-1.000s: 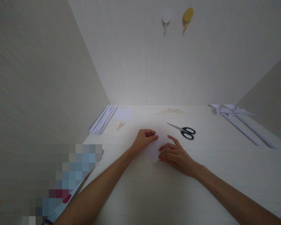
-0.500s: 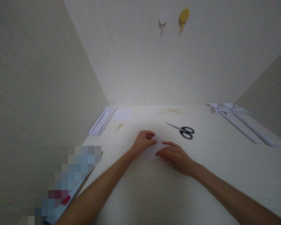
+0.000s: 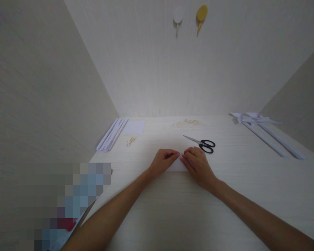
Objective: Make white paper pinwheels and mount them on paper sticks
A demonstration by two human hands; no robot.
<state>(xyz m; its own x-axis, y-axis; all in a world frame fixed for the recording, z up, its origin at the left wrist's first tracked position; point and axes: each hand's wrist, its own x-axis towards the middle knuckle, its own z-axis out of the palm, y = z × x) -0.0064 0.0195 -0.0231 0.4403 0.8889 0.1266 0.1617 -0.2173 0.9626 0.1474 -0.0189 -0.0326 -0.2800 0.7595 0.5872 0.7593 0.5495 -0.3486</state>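
While black scissors (image 3: 202, 143) lie just beyond, the left hand (image 3: 163, 162) and right hand (image 3: 198, 165) pinch a white paper sheet (image 3: 176, 166) flat on the table (image 3: 172, 209).

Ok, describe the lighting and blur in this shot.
Head view: brightest at the back of the desk, washing out the white paper between the left hand and right hand; pixelated patch lower left; edges dim, walls splayed.

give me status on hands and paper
Left hand and right hand both pinching the white paper, flat on the table. Scissors just beyond, apart. Nothing in the way.
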